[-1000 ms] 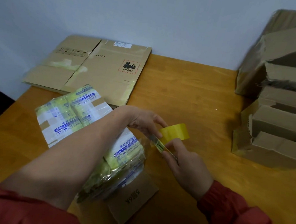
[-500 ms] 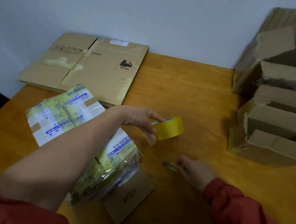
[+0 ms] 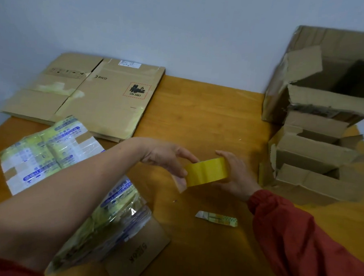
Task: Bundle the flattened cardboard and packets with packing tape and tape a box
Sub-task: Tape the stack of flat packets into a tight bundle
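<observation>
The right hand [image 3: 237, 178] has left the cutter [image 3: 217, 218] on the table [image 3: 199, 117] and joined the left hand [image 3: 165, 158] – both now curl round the roll [image 3: 206, 172], mid-frame. Packets [image 3: 55, 158] lower left, boxes [image 3: 314, 166] right – open wood between.

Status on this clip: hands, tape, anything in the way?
Left hand and right hand both grip tape roll. Packet bundle lies under the left forearm. Cutter lies apart from both hands.
</observation>
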